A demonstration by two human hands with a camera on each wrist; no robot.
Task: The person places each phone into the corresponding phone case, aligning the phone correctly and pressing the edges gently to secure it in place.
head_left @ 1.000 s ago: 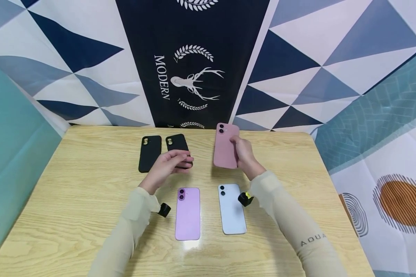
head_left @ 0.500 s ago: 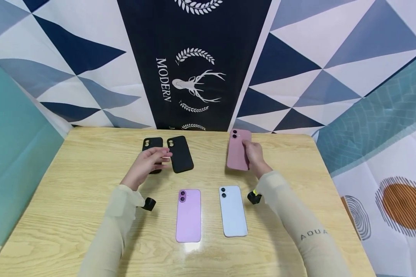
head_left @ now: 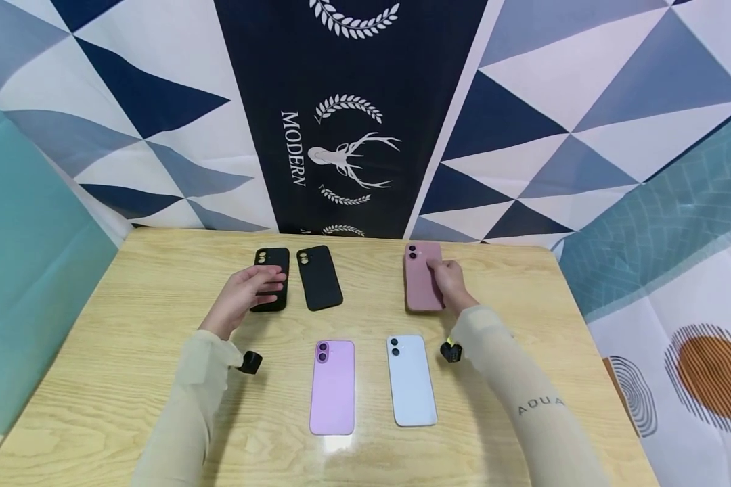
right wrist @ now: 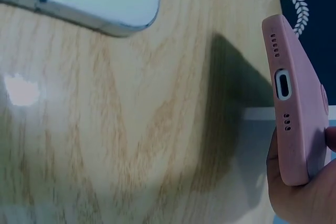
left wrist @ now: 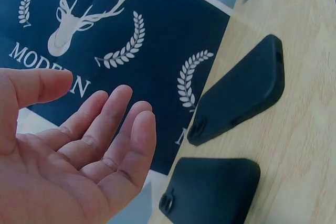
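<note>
My right hand [head_left: 453, 283] grips a phone in a pink case [head_left: 422, 279] by its right edge, near the back of the table. In the right wrist view the pink-cased phone [right wrist: 291, 108] shows its charging port through the bottom cutout, above a shadow on the wood. My left hand [head_left: 244, 294] hovers over the left black phone case [head_left: 273, 257] with fingers relaxed and nothing in them; the left wrist view shows that palm [left wrist: 79, 166] bare. A second black phone case [head_left: 319, 279], slightly tilted, lies to its right.
A lilac phone [head_left: 332, 389] and a pale blue-white phone [head_left: 413, 382] lie side by side, camera up, on the front middle of the wooden table [head_left: 128, 352]. Patterned cloth [head_left: 341, 67] hangs behind the table's back edge.
My left hand has moved left, from over the right black case to over the left one. My right hand has carried the pink-cased phone rightward and lower toward the table.
</note>
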